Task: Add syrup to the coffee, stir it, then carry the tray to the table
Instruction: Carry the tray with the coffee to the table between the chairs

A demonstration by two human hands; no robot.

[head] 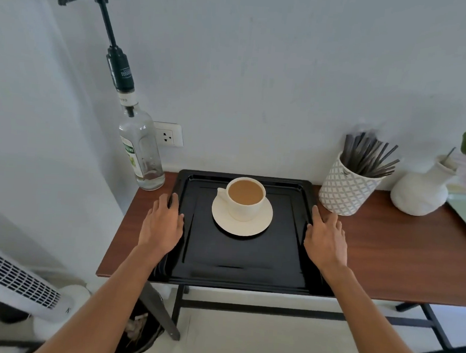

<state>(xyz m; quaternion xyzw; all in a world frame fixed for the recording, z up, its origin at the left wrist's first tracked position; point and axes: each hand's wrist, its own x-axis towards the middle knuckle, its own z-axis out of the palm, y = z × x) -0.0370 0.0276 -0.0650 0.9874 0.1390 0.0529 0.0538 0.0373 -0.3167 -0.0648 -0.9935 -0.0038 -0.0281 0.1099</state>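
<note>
A black tray [241, 270] lies on the brown table, its front edge at the table's front edge. On the tray's far half stands a white cup of milky coffee [245, 198] on a white saucer [240, 226]. My left hand [162, 223] rests flat over the tray's left rim, fingers spread, thumb inside the tray. My right hand [325, 238] lies the same way over the right rim. Neither hand's fingers curl under the rim. A clear syrup bottle [142, 153] with a tall black pump stands at the table's far left corner, almost empty.
A patterned white cup of dark stir sticks [347, 184] stands just right of the tray's far corner. A white vase [421, 189] with flowers is further right. The wall runs close behind. A white fan [17, 285] and a bin [138, 332] are on the floor to the left.
</note>
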